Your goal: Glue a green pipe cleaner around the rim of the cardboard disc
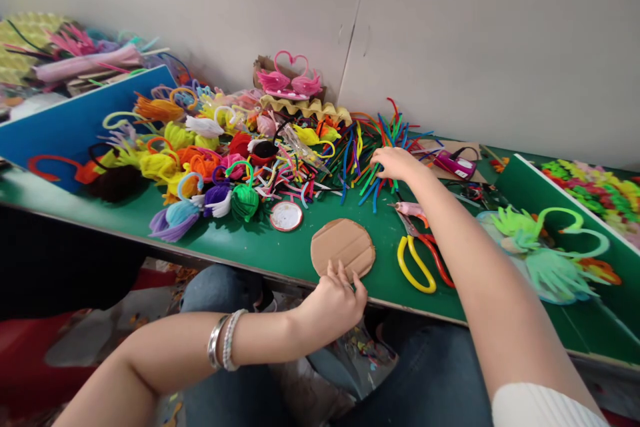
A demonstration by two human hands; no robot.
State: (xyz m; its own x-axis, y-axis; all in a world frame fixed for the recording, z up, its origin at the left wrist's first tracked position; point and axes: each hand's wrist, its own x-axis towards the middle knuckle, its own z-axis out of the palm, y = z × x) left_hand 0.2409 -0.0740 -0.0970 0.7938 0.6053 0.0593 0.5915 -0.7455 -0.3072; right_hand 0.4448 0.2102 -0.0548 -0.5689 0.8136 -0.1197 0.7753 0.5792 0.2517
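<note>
A round piece of corrugated cardboard (343,243) lies on the green table near its front edge. My left hand (340,293), with bracelets at the wrist, has its fingertips closed on the disc's near rim. Farther back, my right hand (395,165) is in a loose pile of coloured pipe cleaners (370,197), its bent fingers closed around green ones. Under my right forearm lie scissors (417,263) with one yellow and one red handle. A pink tool with a pointed metal tip (411,209) rests just behind them, partly hidden by the arm.
Fluffy pipe-cleaner swans (200,167) crowd the left, beside a blue panel (90,120). A small round white lid (287,216) sits left of the disc. Pink swans (290,83) stand at the back; pale green swans (545,247) are right, by a green divider (575,213).
</note>
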